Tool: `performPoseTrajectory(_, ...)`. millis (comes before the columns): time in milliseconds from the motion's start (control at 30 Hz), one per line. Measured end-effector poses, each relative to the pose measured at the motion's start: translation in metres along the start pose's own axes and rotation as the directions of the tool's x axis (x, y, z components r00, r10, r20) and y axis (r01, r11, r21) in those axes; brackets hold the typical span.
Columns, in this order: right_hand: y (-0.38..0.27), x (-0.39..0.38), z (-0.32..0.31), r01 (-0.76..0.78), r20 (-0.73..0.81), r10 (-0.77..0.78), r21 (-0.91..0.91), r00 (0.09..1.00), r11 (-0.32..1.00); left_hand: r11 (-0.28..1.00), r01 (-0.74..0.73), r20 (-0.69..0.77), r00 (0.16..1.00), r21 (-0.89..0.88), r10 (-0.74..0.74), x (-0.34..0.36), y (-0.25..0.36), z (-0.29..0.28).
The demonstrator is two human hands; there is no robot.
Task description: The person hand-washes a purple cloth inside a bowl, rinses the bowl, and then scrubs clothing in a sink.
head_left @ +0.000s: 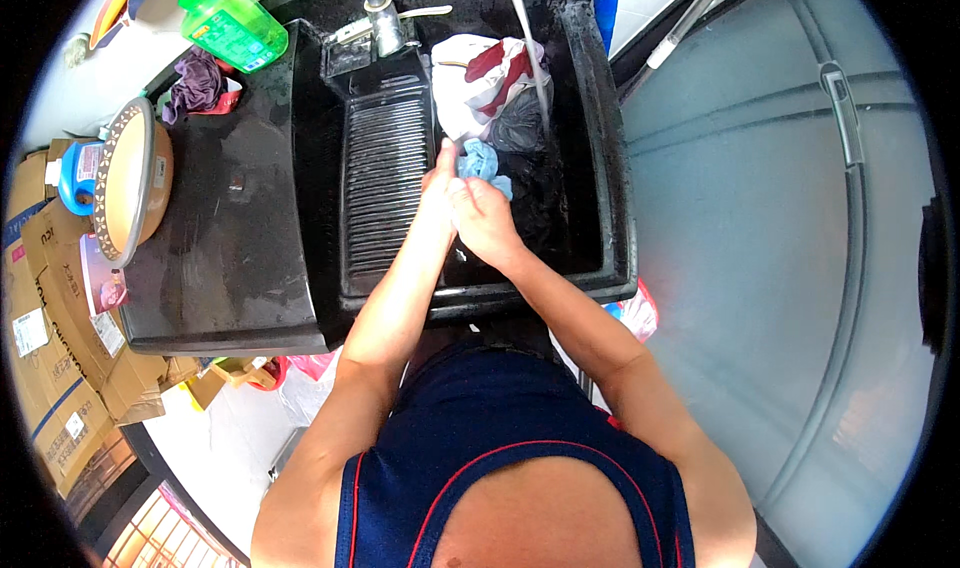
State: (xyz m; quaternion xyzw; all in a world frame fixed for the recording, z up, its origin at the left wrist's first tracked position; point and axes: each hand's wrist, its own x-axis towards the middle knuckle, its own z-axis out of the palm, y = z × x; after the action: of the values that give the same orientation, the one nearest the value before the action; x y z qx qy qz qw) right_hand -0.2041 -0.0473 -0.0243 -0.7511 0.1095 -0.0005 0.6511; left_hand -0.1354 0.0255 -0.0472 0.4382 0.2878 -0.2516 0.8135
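Both hands are together over a black sink [625,268] with a ribbed washboard panel [385,183]. A crumpled light blue cloth [479,160] bunches out just past them. My left hand [438,183] is closed at the cloth's near left side, its thumb pointing away from me. My right hand [484,213] presses against it, fingers curled round the cloth's near end. The part of the cloth inside the hands is hidden. Beyond lies a heap of white and dark red laundry [470,88], with a dark grey cloth [518,126] beside it.
A metal tap [385,28] stands at the back, and a pale hose [528,28] hangs into the basin. On the left counter are a green pump bottle [235,28], a purple cloth [196,83] and a tan basin [125,178] tilted on its side. A frosted sliding door [730,268] is on the right.
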Motion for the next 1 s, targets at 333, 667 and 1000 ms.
performPoseTrajectory(333,0.011,0.078,-0.042,-0.039,-0.091,-0.02,-0.604,0.996,0.796,0.885,0.105,0.09,0.983,0.454,-0.163,0.002,-0.002,0.016)
performPoseTrajectory(667,0.025,0.098,-0.064,0.093,-0.071,-0.17,-0.602,0.983,0.793,0.97,0.04,0.134,0.988,0.238,-0.073,-0.01,0.007,0.03)
performPoseTrajectory(1000,-0.024,0.068,-0.103,-0.017,0.203,0.001,0.079,0.979,0.997,0.95,-0.313,0.469,0.84,0.005,0.274,0.001,0.053,-0.013)
